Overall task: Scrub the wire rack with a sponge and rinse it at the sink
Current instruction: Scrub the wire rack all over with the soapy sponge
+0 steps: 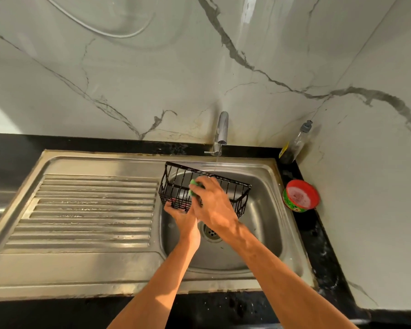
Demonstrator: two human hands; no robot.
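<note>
Marble wall (152,79) behind, black counter (318,245), steel sink (287,233) set into it. Ribbed drainboard (93,210) at 9 o'clock of the bowl.

Black rack (201,172) is over the bowl toward its 12 o'clock side, tilted, far rim higher than near edge. Tap (221,129) at 12 o'clock is running; thin stream (217,162) falls onto the rack's far rim.

Right hand (214,203): fingers curled round a green sponge (194,184), clamping it against the rack's wires near the middle. Only a bit of sponge shows at the hand's 10 o'clock; the rest is under the fingers.

Left hand (183,216): grasps the rack's near edge at its 7 o'clock corner, fingertips hooked on the bottom wires. Thumb and part of the palm are behind the right hand, so the exact hold is probably a pinch, hard to confirm.

Drain (211,232) is half hidden by the right wrist. Something reddish shows through the wires by the left fingertips, can't make it out.

Clear bottle (294,146) with grey cap stands in the corner at 2 o'clock. Red-rimmed tub (300,197) sits on the counter at 3 o'clock, just beside the sink rim; label unreadable. Both forearms cut off at the frame bottom.
</note>
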